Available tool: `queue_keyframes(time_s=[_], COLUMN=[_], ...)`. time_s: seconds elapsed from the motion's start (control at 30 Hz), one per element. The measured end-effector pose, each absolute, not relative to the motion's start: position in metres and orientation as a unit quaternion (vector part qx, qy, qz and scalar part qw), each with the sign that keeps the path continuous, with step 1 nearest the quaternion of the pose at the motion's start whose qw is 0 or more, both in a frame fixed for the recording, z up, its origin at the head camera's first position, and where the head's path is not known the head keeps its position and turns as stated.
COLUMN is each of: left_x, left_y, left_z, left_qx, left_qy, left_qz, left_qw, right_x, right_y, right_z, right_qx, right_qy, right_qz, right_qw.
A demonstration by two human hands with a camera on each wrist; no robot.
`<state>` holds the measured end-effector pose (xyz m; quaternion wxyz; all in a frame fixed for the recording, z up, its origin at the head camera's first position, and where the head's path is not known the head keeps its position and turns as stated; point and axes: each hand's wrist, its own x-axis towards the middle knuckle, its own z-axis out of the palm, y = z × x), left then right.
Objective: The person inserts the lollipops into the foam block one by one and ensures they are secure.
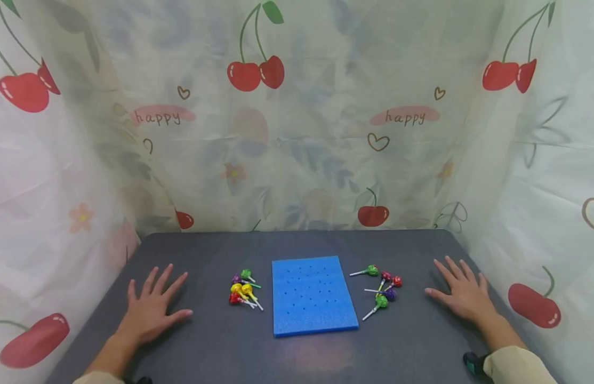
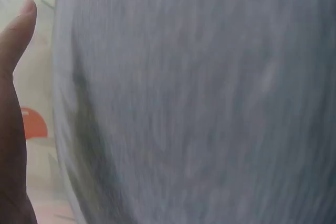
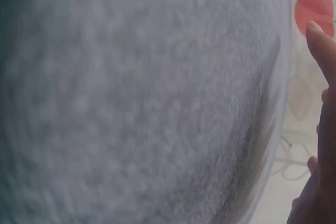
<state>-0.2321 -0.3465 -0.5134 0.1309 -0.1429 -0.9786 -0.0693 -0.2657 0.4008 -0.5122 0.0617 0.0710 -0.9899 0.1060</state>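
Both hands are spread with fingers extended and hold nothing. My left hand (image 1: 155, 309) is at the left of the dark table, nearest a bunch of lollipops: green (image 1: 246, 274), purple (image 1: 237, 279), red (image 1: 234, 298) and yellow (image 1: 247, 289). On the right side, my right hand (image 1: 462, 293) is beyond a looser group of lollipops, with green ones (image 1: 382, 302), red ones (image 1: 396, 281) and a purple one (image 1: 390, 294). Between the two groups lies a flat blue foam board (image 1: 313, 314) dotted with rows of small holes. Each wrist view catches part of its own hand over the tabletop.
The dark grey table (image 1: 201, 352) has rounded far corners. A pale curtain (image 1: 306, 160) printed with cherries, hearts and flowers closes off the back and both sides. A black device (image 1: 473, 364) sits at the right wrist, beside a cream sleeve (image 1: 515, 365).
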Motion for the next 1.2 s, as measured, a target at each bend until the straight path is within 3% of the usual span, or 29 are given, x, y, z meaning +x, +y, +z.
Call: queue_keyframes(time_s=[0.37, 1.2], left_x=[-0.23, -0.209], left_y=[-0.301, -0.202], left_z=[-0.509, -0.489], left_qx=[-0.192, -0.199], left_qy=[-0.962, -0.883], left_qz=[-0.075, -0.411], left_qw=[0.177, 0.111], right_x=[-0.268, -0.281], right_y=[0.375, 0.306], right_z=[-0.503, -0.489], right_qx=[0.065, 0.044], right_qy=[-0.975, -0.933], right_qz=[0.197, 0.338], right_qw=[0.079, 0.116])
